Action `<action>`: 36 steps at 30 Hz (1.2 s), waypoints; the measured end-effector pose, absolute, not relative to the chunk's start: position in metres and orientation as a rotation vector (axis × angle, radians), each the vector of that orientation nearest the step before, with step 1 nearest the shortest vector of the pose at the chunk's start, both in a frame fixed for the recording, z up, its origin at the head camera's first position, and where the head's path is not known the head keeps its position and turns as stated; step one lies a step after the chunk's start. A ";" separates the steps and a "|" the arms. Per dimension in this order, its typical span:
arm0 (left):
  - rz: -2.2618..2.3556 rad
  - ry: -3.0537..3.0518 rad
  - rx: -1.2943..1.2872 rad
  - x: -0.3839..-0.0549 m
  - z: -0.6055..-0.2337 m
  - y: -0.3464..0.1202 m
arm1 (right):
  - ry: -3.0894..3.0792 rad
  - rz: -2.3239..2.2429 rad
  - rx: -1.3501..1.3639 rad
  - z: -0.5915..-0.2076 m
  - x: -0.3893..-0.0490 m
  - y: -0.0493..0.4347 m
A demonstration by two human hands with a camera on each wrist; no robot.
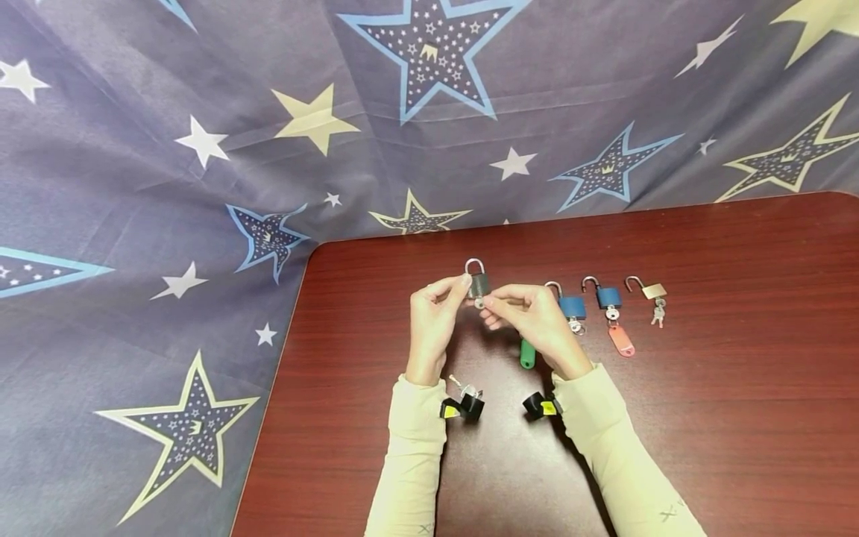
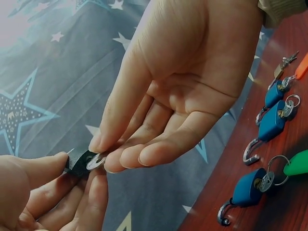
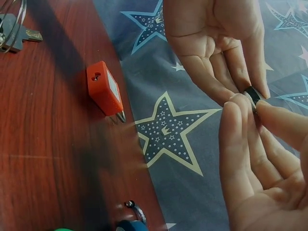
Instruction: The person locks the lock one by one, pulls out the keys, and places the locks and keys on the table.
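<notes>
My left hand (image 1: 432, 321) holds a dark padlock (image 1: 479, 286) between thumb and fingers, its silver shackle pointing up. Thumb and forefinger of my right hand (image 1: 542, 322) pinch a round-headed silver key (image 2: 96, 161) at the underside of the lock. Most of the lock body is hidden by fingers in the right wrist view. Just right of my right hand lies a blue padlock (image 1: 573, 307) with its shackle raised and a key in it. A green tag (image 1: 528, 354) shows under the right wrist.
Farther right lie another blue padlock (image 1: 609, 297) with a red tag (image 1: 621, 341) and a brass padlock (image 1: 653, 291) with keys, shackles open. Loose keys (image 1: 466, 389) lie near the left cuff. An orange padlock (image 3: 105, 89) sits by the table edge. A star-patterned cloth (image 1: 510, 97) hangs behind.
</notes>
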State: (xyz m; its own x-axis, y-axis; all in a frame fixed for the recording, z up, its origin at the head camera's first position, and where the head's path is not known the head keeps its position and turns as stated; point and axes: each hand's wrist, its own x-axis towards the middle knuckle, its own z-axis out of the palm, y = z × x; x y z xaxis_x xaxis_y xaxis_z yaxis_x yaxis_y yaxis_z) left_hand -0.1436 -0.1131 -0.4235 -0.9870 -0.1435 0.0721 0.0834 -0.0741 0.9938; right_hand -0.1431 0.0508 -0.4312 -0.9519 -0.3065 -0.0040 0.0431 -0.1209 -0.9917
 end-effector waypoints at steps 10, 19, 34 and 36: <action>-2.269 -2.033 0.056 -0.143 -0.423 -0.114 | 1.990 -2.131 -0.296 -0.431 -0.142 0.052; -2.266 -2.016 0.075 -0.143 -0.422 -0.117 | 1.990 -2.133 -0.321 -0.432 -0.142 0.048; -2.233 -1.985 0.080 -0.143 -0.418 -0.121 | 1.950 -2.111 -0.316 -0.430 -0.139 0.045; -2.225 -1.977 0.076 -0.144 -0.417 -0.120 | 1.943 -2.117 -0.324 -0.429 -0.139 0.047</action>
